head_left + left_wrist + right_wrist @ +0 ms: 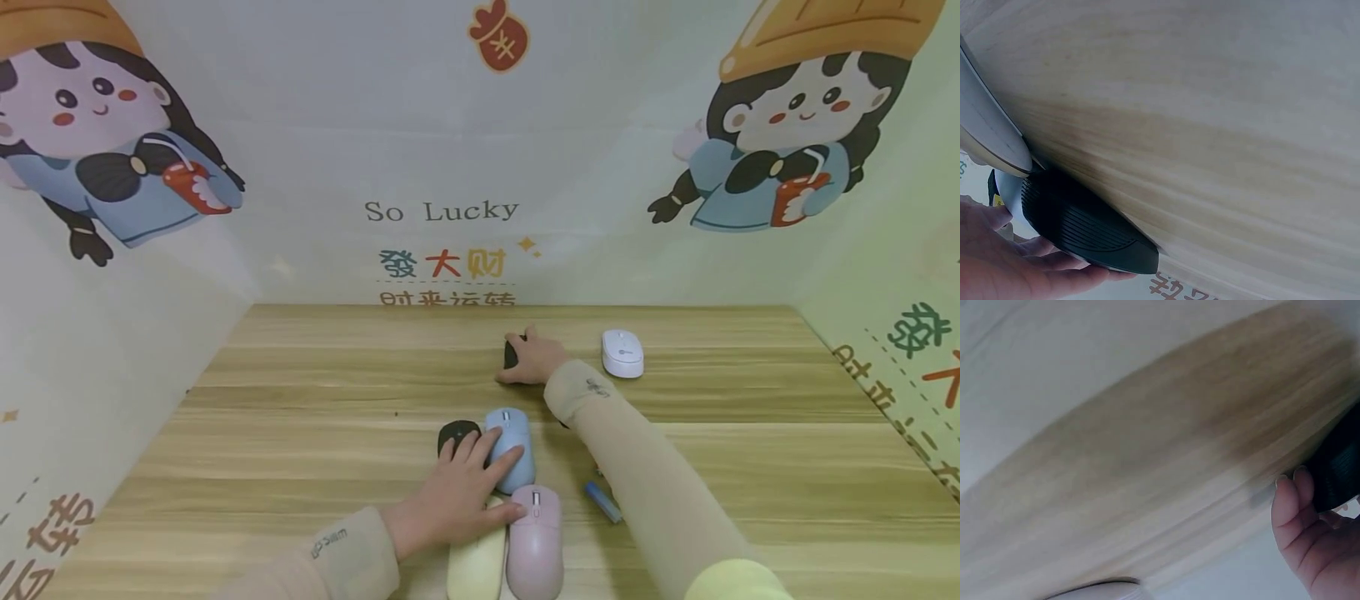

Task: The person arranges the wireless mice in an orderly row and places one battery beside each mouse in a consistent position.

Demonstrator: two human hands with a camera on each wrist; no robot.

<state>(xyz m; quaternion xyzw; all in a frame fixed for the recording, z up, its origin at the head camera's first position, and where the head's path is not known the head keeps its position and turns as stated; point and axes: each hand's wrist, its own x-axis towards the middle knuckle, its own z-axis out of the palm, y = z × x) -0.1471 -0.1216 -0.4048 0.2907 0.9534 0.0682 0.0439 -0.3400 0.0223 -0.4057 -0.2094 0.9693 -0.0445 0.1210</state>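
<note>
Toward the back of the table, my right hand point(538, 360) grips a black mouse point(512, 354), mostly covered by the fingers; the right wrist view shows the fingertips point(1291, 497) against its ribbed side. Nearer the front, my left hand point(457, 492) lies spread over a cluster of mice. Its fingers reach across another black mouse point(455, 432) and a light blue mouse point(519, 477). The thumb extends onto a pink mouse point(535, 554), crossing above a pale yellow mouse point(476, 567). In the left wrist view, the black mouse point(1079, 219) shows a ribbed side.
A white mouse point(622, 354) sits to the right of my right hand. Beside the right forearm lies a small blue stick-like piece point(602, 502), with something partly hidden by the sleeve. Printed cloth walls point(315, 167) enclose the wooden table point(300, 367) at the back and sides.
</note>
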